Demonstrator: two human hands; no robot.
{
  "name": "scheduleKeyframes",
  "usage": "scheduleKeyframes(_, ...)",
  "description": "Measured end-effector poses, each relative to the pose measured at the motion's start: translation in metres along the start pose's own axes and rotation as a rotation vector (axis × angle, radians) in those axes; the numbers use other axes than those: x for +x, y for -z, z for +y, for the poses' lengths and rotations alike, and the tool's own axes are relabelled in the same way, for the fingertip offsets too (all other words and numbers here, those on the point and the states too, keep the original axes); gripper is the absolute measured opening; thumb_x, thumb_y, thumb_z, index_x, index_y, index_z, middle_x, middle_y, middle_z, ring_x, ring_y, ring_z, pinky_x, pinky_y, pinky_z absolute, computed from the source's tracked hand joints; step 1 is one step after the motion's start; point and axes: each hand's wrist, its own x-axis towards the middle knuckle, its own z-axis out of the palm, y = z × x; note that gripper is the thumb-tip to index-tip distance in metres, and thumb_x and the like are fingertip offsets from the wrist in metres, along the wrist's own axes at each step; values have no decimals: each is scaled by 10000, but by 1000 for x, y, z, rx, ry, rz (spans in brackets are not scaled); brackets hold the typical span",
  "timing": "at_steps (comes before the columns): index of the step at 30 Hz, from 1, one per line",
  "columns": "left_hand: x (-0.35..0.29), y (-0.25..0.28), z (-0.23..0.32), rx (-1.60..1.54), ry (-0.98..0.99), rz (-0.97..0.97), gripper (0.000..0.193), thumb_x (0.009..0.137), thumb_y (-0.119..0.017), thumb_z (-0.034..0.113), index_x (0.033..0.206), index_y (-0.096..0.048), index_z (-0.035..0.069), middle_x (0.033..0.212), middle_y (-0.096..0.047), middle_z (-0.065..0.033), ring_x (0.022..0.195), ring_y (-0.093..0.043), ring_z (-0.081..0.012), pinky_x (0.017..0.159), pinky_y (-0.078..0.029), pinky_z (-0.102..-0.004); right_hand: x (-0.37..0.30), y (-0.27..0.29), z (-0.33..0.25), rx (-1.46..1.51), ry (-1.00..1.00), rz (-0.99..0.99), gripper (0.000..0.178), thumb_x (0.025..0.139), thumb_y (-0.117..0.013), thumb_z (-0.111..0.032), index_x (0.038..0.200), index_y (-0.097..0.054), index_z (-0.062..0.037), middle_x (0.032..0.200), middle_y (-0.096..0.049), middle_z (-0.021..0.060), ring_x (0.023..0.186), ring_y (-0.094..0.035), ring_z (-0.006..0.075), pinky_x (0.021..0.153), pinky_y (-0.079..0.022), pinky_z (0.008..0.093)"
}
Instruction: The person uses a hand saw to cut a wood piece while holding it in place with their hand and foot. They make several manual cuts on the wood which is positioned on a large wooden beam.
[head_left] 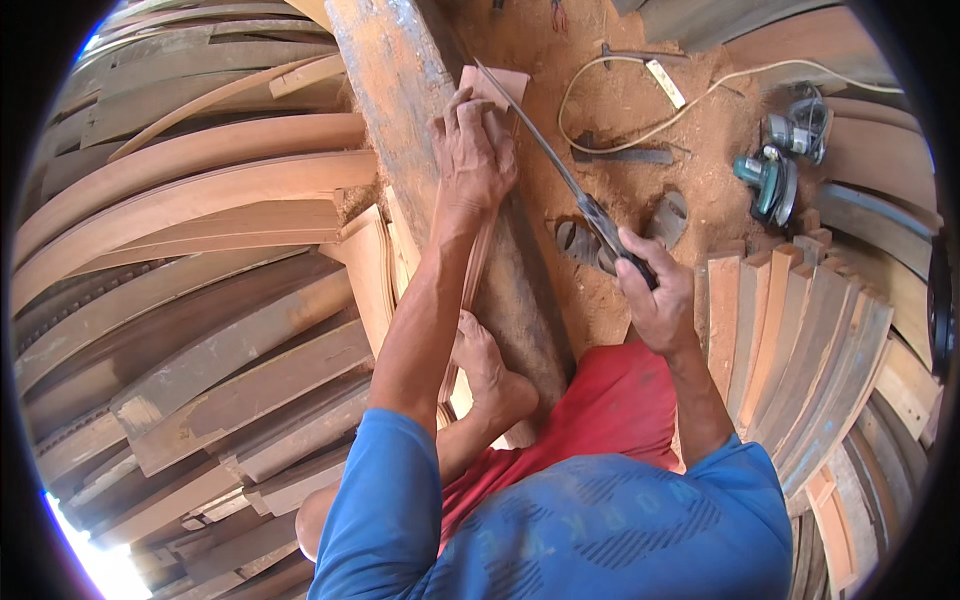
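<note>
From the head camera, a thick weathered log (440, 170) with rough grey bark runs up the middle, and everything else is placed around it. Lying along its right flank is a narrow, pale, smooth-sawn wooden board (487, 180), its squared far end near the log's upper part. The left hand (472, 150) lies flat on that board, fingers spread and pressing down, gripping nothing. A bare foot (487, 370) rests on the board's near end, lower on the log. The right hand (655, 295), to the log's right, is closed in a fist around the dark handle of a long machete (545, 145), whose thin grey steel blade slants up and left to meet the board's far edge. Right of the log, reddish sawdust (640, 110) covers the ground, with a teal power grinder (770, 180) and a cream cable (640, 120). Left of the log lie stacked curved planks (200, 190), smooth and brown.
</note>
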Motion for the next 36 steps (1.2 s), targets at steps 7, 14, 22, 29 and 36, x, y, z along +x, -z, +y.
scheduleKeyframes(7, 3, -3, 7, -16, -15, -111, 516, 804, -700, 160, 1274, -540, 21, 1424, -503, -285, 1397, -424, -441, 1121, -315, -536, 73, -19, -5, -16, -53, -38, 340, 1009, -670, -134, 1319, -680, 4, 820, -719, 138, 719, -710, 188, 670, -557, 337)
scheduleKeyframes(14, -8, 5, 0, 58, 103, -174, 490, 774, -725, 170, 1212, -573, 11, 1416, -519, -274, 1400, -427, -422, 1118, -318, -535, 24, -11, -3, -49, -38, -27, 331, 1016, -661, -129, 1315, -685, 10, 863, -741, 170, 732, -727, 188, 677, -561, 345)
scheduleKeyframes(22, -3, -2, 0, 5, 78, -120, 489, 752, -742, 165, 1193, -602, 7, 1342, -577, -250, 1430, -437, -396, 1113, -321, -528, 25, -10, 5, -51, -20, -28, 329, 1019, -660, -106, 1322, -674, 22, 881, -742, 155, 742, -714, 162, 672, -560, 325)
scheduleKeyframes(29, 0, -10, 2, -24, 58, -92, 547, 745, -752, 172, 1257, -612, 42, 1363, -579, -233, 1427, -442, -388, 1139, -315, -531, 78, -44, 7, -133, 113, 61, 345, 1026, -666, -127, 1339, -669, 19, 909, -743, 184, 735, -725, 204, 692, -565, 347)
scheduleKeyframes(36, -2, 6, 2, -2, 123, -110, 545, 758, -748, 166, 1280, -627, 66, 1412, -575, -186, 1414, -461, -359, 1139, -317, -528, 9, -19, 21, -43, 16, 14, 372, 1025, -668, -132, 1376, -663, -7, 869, -747, 163, 762, -738, 208, 697, -563, 348)
